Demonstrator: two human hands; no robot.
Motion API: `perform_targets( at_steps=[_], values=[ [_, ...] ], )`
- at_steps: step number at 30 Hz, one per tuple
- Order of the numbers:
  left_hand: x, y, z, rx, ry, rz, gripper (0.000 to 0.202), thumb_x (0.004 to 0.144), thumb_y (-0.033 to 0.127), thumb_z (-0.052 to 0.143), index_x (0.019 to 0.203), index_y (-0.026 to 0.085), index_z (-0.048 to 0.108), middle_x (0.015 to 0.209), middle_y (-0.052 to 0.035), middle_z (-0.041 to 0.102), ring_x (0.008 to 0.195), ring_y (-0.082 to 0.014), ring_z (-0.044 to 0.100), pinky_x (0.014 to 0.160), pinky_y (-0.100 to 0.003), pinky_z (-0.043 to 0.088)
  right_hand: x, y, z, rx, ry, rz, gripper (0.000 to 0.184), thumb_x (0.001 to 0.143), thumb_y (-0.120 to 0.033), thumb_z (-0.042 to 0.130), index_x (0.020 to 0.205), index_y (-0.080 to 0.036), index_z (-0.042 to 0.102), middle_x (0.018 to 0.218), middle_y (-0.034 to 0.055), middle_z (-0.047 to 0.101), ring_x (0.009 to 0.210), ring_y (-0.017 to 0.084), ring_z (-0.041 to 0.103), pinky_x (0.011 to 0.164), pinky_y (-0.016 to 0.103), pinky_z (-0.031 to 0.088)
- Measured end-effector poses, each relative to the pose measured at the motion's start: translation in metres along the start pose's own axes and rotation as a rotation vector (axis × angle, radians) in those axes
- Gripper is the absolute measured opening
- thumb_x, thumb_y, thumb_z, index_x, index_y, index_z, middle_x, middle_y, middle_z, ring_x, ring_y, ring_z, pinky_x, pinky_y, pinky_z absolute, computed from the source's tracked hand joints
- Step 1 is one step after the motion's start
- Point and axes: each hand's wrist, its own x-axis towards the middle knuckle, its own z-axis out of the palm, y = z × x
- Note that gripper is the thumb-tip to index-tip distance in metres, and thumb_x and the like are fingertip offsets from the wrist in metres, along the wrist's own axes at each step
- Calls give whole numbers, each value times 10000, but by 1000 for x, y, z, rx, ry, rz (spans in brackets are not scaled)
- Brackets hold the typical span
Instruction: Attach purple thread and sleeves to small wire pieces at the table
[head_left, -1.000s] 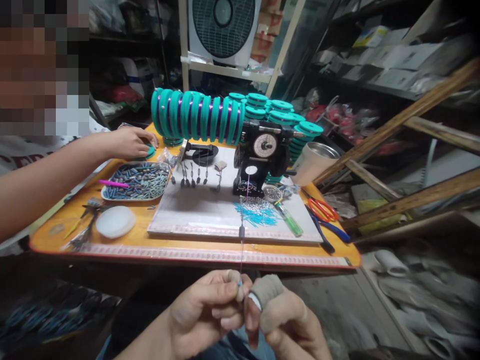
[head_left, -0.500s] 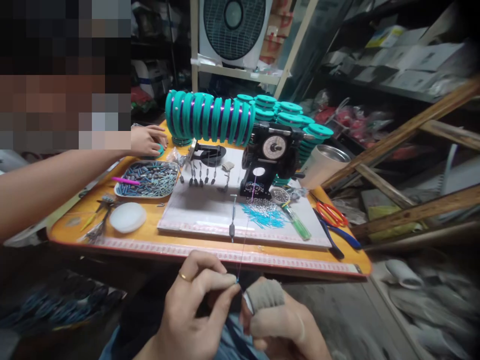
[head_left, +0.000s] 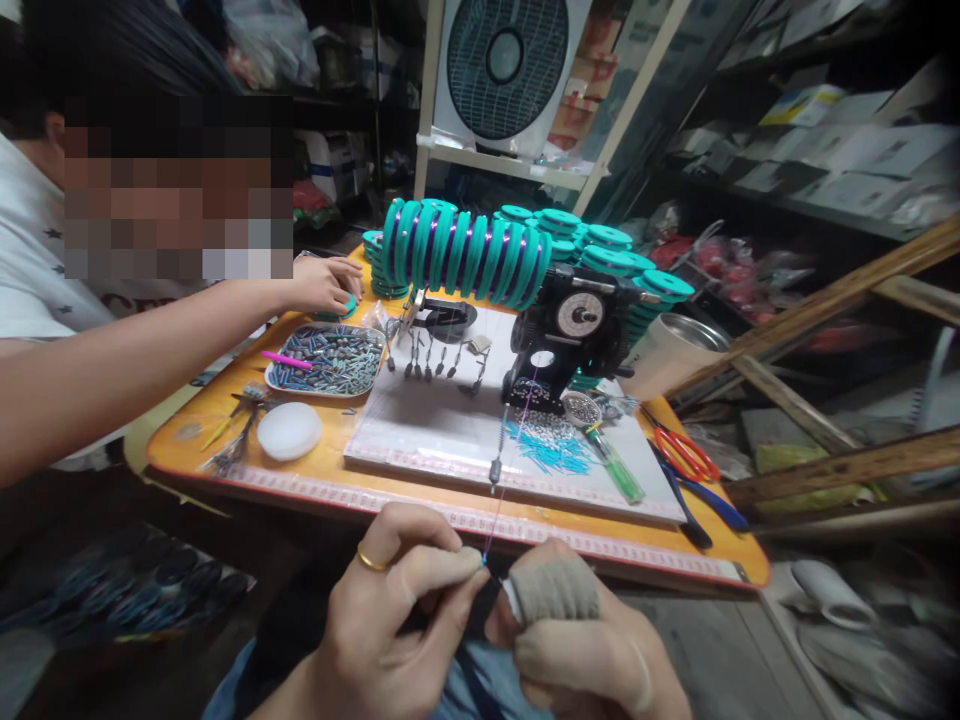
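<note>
My left hand (head_left: 409, 615), with a ring and a covered index finger, pinches a thin line (head_left: 493, 525) at a tiny blue piece (head_left: 484, 560) between thumb and fingertip. The line runs up toward the black winding device (head_left: 574, 330) on the board. Close by on the right, my right hand (head_left: 589, 630) is curled, with fabric covers on its fingers; what it grips, if anything, is hidden. A dark weight (head_left: 495, 470) on a wire link hangs just above the hands. Several similar weights (head_left: 429, 370) hang below the row of teal foam spools (head_left: 465, 250).
Blue tubes (head_left: 555, 450) and silver beads lie on the white board (head_left: 420, 440). Left stand a tray (head_left: 274, 385) of weights and a white round lid (head_left: 289, 431). Orange scissors (head_left: 686, 455) and blue-handled pliers (head_left: 712, 505) lie right. A co-worker's hand (head_left: 322, 285) rests at the back left.
The view has shifted, so the table appears further right and lower. My left hand keeps its pinch on the line; my right hand stays curled, slightly further from it.
</note>
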Motion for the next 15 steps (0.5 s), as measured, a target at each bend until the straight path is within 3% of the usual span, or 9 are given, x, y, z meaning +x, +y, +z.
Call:
perform_targets(
  at_steps=[4, 7, 8, 10, 12, 15],
  values=[
    [1, -1, -2, -19, -14, -11, 283, 840, -39, 628, 1035, 165, 639, 986, -34, 526, 804, -90, 616, 669, -156, 538, 17, -7, 0, 30, 150, 141, 123, 1122, -246, 457, 1120, -245, 580, 947, 66, 565, 847, 208, 607, 747, 307, 550],
    [5, -3, -4, -41, -37, -4, 276, 842, -41, 623, 1018, 170, 646, 978, -32, 525, 806, -84, 603, 646, -136, 522, 33, -2, -3, -73, 71, 93, 173, 1099, -133, 450, 1180, -248, 551, 1074, 66, 591, 999, 220, 604, 956, 381, 489],
    [6, -3, -5, -42, -51, -4, 277, 844, -43, 618, 1016, 172, 647, 974, -32, 527, 822, -89, 606, 666, -134, 529, 38, 2, -5, -117, 18, 66, 219, 1072, -76, 447, 1175, -244, 541, 1090, 60, 590, 989, 208, 602, 943, 364, 486],
    [8, -5, -8, -25, -81, 3, 285, 848, -48, 607, 1023, 174, 642, 973, -36, 532, 861, -100, 617, 728, -138, 546, 46, 9, -8, -202, -64, 47, 299, 1000, 5, 412, 1138, -234, 526, 1038, 46, 562, 851, 172, 588, 766, 278, 496],
    [9, -8, -11, 4, -111, 33, 283, 856, -52, 590, 1025, 173, 626, 979, -44, 542, 880, -111, 626, 783, -157, 557, 52, 15, -10, -295, -120, 50, 338, 945, 19, 379, 1128, -227, 521, 943, 27, 505, 709, 148, 522, 607, 227, 417],
    [11, -15, -16, 100, -153, 135, 268, 871, -50, 571, 1026, 166, 605, 959, -56, 579, 862, -134, 645, 811, -207, 561, 61, 19, -9, -415, -162, 98, 322, 941, -4, 347, 1132, -203, 515, 878, 18, 463, 660, 150, 467, 571, 229, 347]
  ],
)
